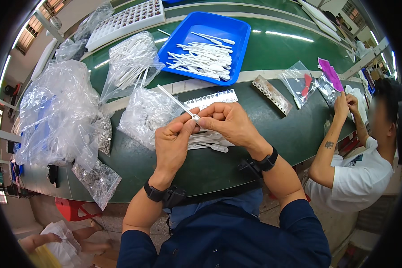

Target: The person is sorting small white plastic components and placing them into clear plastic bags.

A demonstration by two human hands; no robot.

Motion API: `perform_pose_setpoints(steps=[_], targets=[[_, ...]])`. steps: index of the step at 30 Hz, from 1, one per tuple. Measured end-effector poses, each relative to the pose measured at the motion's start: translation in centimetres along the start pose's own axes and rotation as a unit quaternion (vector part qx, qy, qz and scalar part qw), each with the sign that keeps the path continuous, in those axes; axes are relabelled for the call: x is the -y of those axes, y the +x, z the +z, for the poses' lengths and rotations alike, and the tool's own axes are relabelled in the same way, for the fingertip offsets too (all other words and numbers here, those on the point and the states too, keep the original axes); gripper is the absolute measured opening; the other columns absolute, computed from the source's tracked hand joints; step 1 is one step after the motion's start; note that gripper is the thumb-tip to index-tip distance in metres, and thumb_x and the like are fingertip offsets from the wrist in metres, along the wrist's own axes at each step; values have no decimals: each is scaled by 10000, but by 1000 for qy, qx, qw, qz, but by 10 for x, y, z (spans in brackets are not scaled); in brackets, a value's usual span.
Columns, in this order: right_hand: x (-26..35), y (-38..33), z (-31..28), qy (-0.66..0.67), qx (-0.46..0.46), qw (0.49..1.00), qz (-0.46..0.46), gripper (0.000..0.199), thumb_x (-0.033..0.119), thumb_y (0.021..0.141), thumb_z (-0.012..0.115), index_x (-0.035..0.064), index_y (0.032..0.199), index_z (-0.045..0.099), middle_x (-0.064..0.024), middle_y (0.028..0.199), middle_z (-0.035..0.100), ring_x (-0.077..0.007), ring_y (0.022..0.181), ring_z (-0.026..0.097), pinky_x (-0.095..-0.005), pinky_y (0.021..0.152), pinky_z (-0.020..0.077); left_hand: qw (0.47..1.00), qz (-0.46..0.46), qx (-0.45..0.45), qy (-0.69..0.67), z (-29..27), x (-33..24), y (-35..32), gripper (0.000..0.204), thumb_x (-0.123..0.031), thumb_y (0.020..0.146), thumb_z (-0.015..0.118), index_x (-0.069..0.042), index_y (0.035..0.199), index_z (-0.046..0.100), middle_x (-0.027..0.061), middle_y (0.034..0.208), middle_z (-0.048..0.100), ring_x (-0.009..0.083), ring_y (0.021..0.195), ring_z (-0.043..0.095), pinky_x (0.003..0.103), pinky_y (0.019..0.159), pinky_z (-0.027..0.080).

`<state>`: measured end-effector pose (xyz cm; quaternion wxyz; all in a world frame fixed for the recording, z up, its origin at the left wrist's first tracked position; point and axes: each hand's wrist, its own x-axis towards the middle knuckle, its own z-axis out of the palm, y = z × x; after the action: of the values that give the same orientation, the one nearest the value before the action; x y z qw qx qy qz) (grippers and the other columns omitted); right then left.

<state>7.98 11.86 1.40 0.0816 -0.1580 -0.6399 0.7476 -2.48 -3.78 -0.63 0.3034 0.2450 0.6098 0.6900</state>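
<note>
Between my two hands is a slim white plastic stick (174, 99) with a wider end, tilted up toward the far left. My left hand (173, 145) pinches its wide end from the left, thumb and forefinger closed. From the right my right hand (230, 124) pinches at the same end, where a small shiny piece shows between the fingertips. Below my hands lies a pile of similar white sticks (219, 148), partly hidden by them. A pale strip with a row of holes (214, 98) lies just beyond my fingers. Left of them sits a clear bag of small parts (145, 115).
A blue tray (243, 44) of white sticks stands at the back beside a bag of sticks (131, 56). Large plastic bags (60, 107) crowd the left, with a bag of metallic parts (96, 181). A perforated metal bar (272, 94) lies right, near a co-worker (362, 174).
</note>
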Motion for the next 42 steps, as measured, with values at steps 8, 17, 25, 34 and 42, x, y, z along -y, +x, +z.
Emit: perform_pose_setpoints(steps=[8,17,25,34,42], targets=[[5,-2,3,-9,-11,1000,3,171,76,970,683,-75,1044,655,-120,905,761,-127,854,724,-240,754,553,1000,11,-8,-19,2,4,1,199,-48,1002,625,70,1115,738,114,1256,715,108,910,699,230,814,566],[-4,1,-2,33,-10,999,24,181,135,947,741,-19,1026,691,-46,858,759,-46,726,633,-199,661,476,1000,19,2,-10,2,4,0,202,-71,1014,621,71,1090,743,128,1274,704,126,930,707,244,825,582],[-3,1,-4,11,-22,997,73,196,163,941,758,-12,991,687,-43,780,724,-57,637,627,-208,588,503,1000,14,7,3,1,7,1,205,-69,1018,612,78,1058,748,143,1296,690,138,935,711,247,826,587],[-12,4,-7,50,-11,996,77,198,164,934,766,-11,967,680,-26,726,691,-65,614,628,-216,540,508,1000,3,10,-22,3,9,0,200,-48,1008,617,94,972,753,161,1311,678,132,931,709,243,812,591],[-11,5,-7,64,-7,995,80,195,160,932,766,-9,971,677,-30,729,694,-70,612,627,-216,557,513,999,13,15,-28,2,8,0,222,-30,1003,613,113,894,744,164,1313,677,130,926,708,239,805,588]])
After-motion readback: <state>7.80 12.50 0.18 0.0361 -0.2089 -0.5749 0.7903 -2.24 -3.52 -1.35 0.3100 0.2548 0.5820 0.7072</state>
